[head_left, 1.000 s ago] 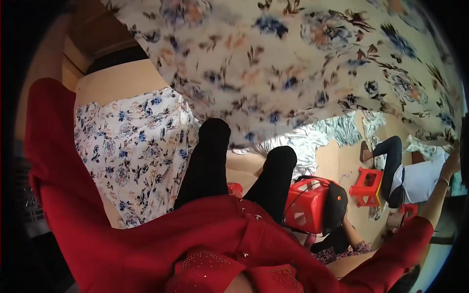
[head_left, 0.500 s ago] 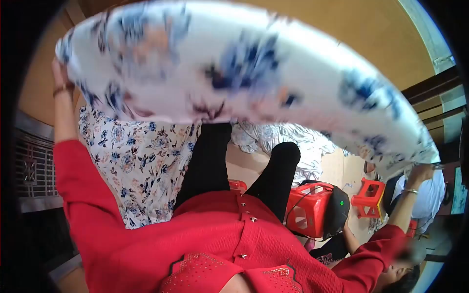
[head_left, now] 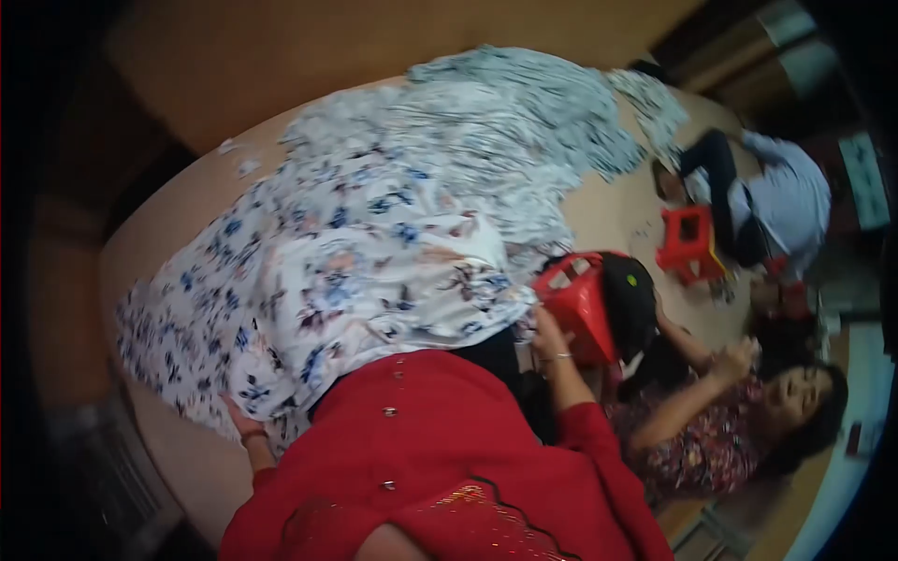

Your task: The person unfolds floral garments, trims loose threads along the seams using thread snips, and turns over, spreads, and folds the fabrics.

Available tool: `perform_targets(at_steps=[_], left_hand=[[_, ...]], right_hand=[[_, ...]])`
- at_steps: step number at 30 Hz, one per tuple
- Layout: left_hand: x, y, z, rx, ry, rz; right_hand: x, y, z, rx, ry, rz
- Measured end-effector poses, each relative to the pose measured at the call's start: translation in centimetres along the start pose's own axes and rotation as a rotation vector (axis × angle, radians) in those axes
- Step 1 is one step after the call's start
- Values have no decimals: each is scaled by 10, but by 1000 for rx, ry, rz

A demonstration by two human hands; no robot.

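Note:
White fabric with blue and peach flowers (head_left: 346, 280) lies over my lap and spreads onto the floor in front of me. At the fabric's lower left edge is my left hand (head_left: 245, 421), closed on the cloth as far as its partly hidden fingers show. My right hand (head_left: 547, 335) grips the right edge of the same fabric, beside a red plastic stool. The fabric sags in loose folds between both hands.
Pale green and white cloth (head_left: 552, 103) is heaped beyond the floral fabric. A black cap (head_left: 629, 304) hangs at the red stool (head_left: 575, 304). One person (head_left: 702, 421) sits close on the right; another (head_left: 781, 196) bends farther back near a second red stool (head_left: 687, 245).
Both my hands have come down from high and wide apart, closer together at my lap. The raised fabric has dropped onto my legs and the floor. The view has shifted, showing more of the nearby person.

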State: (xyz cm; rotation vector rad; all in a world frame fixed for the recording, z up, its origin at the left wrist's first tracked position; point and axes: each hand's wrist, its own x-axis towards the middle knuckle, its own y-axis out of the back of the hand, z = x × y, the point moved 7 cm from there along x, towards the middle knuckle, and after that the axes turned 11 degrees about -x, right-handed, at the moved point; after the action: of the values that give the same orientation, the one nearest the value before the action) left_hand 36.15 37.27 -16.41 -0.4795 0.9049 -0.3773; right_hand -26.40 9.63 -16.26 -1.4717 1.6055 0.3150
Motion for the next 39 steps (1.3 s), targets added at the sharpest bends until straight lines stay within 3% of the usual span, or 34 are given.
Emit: perform_targets(at_steps=[1, 2, 3, 4, 5, 6, 8, 9, 10, 12, 31, 33, 39], left_hand=[[-16, -18, -30, 134, 8, 123], [-33, -37, -61, 263, 32, 244], [-34, -45, -81, 352, 64, 257], [-26, -54, -96, 405, 103, 209], [-17, -64, -106, 463, 127, 145], [-9, -74, -118, 504, 155, 94], [4, -93, -134, 563, 198, 12], [9, -100, -139, 585, 211, -18], [13, -107, -144, 607, 225, -41], [17, -115, -147, 636, 240, -69], [20, -112, -149, 714, 305, -112], [22, -111, -149, 714, 304, -113], [22, -109, -147, 725, 316, -117]], right_hand=[[0, -10, -6, -436, 292, -160], [-11, -20, -12, -1110, 737, -104], [-25, -25, -12, -1417, 1138, 74], [-4, -10, -1, -1679, 949, 211], [7, -1, 6, -1656, 1170, 120], [51, 21, 29, -1848, 906, 178], [105, 57, 58, -933, 270, 213], [56, 16, 50, -448, 26, 88], [59, 7, 55, -321, -35, -92], [8, -29, 26, -198, -87, -150], [20, -17, 39, -169, -182, -150], [30, 2, 36, -314, -80, 38], [28, 5, 35, -244, 87, 73]])
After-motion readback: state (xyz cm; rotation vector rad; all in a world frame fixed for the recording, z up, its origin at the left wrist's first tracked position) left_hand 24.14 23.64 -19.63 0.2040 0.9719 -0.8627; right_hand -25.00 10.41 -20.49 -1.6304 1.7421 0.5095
